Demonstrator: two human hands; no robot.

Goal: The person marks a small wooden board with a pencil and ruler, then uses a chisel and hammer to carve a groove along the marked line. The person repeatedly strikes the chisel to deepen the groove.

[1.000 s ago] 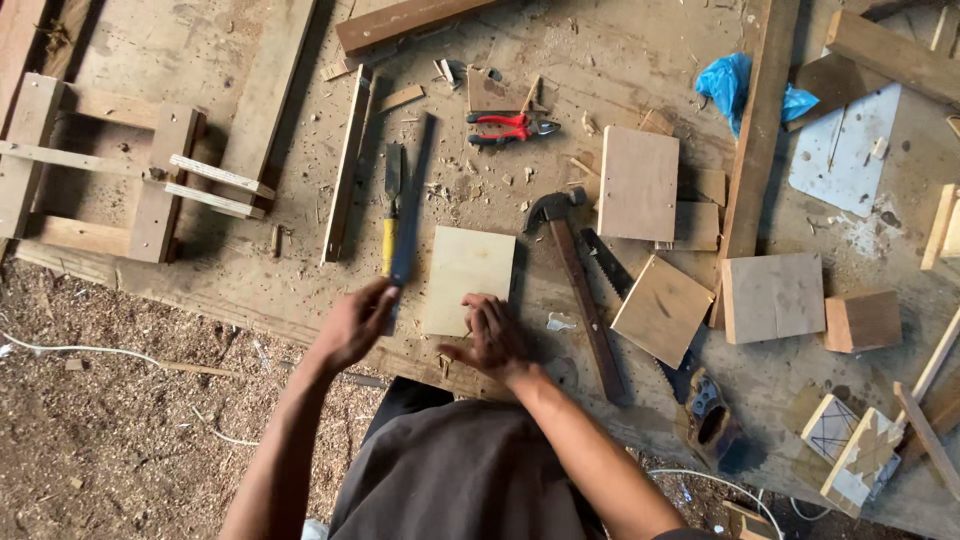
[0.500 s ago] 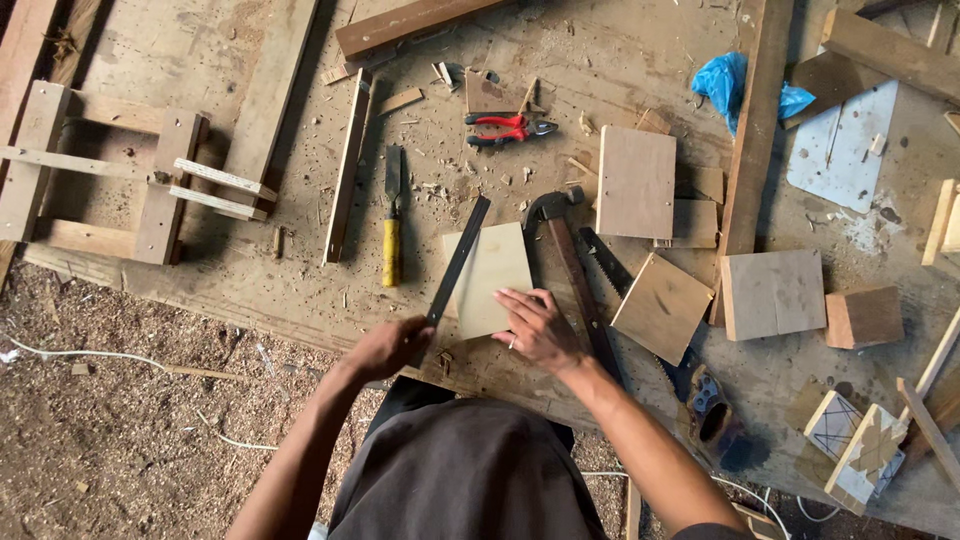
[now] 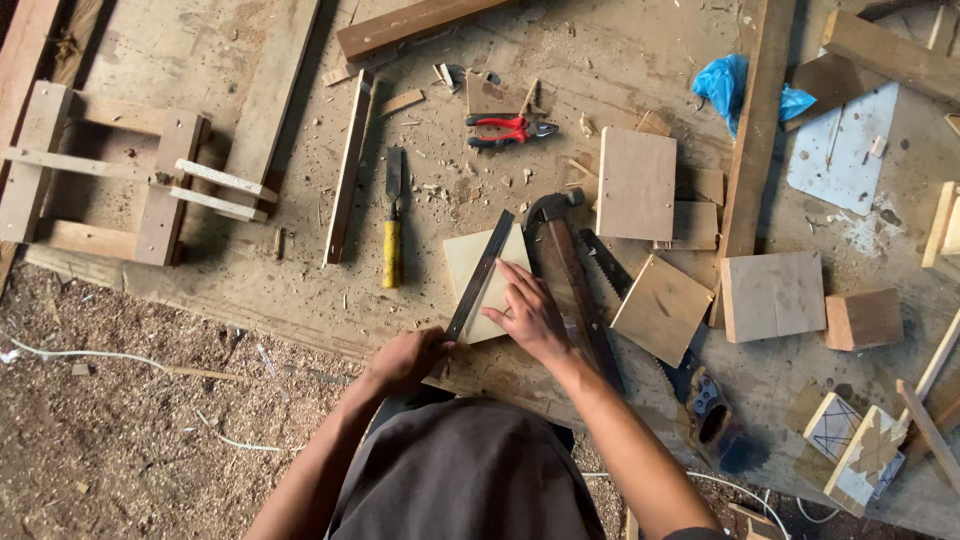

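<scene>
A person bends over a dusty wooden table (image 3: 250, 290) strewn with offcuts. The left hand (image 3: 405, 360) is closed around the near end of a long dark flat tool (image 3: 480, 275), apparently a file or rasp, which lies slantwise across a pale square wooden panel (image 3: 470, 265). The right hand (image 3: 530, 315) presses flat and open on the panel's near right corner, fingers spread, gripping nothing.

The panel sits near the table's front edge, just left of a hammer (image 3: 565, 280) and a handsaw (image 3: 640, 320), with a yellow-handled chisel (image 3: 392, 235) lying to its left. Red-handled pliers (image 3: 505, 130) rest farther back, and more square panels (image 3: 637, 182) lie to the right, near a blue plastic bag (image 3: 735, 85).

The risks look plain enough. Only palm pressure pins the panel, so a hard stroke could make it skid on the sawdust or pivot under the hand. The right fingers lie just beside the tool's path, and a slip could scrape them. The saw's teeth and the hammer head sit close to the right wrist, and a sudden jerk could carry the arm into them. With the panel so near the table edge, a shove towards the body could send it off onto the shavings-covered floor (image 3: 130, 440).
</scene>
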